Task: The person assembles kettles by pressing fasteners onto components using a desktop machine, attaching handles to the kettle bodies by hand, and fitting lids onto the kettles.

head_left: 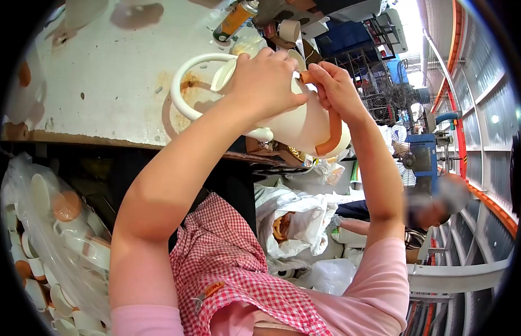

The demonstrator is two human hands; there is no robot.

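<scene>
Head view: a white watering can point(302, 124) lies tilted at the edge of the bench point(123, 78), its curved white tube point(178, 89) looping over the bench top. Whether the can bears on the bench cannot be determined. The left hand point(266, 84) has its grip clamped over the upper part of the can, thumb against the body; some fingertips are hidden. The right hand point(334, 92) has thumb and fingers pinched together on the upper end of a brown handle point(335, 131), which curves down along the can; its lower end lies at the can's base. A spray can point(236, 21) is near the bench's far side. Below, a clear bag point(64, 241) contains white and orange pieces; a white sack point(305, 218) contains brown pieces. Another person point(355, 225) is at right.
</scene>
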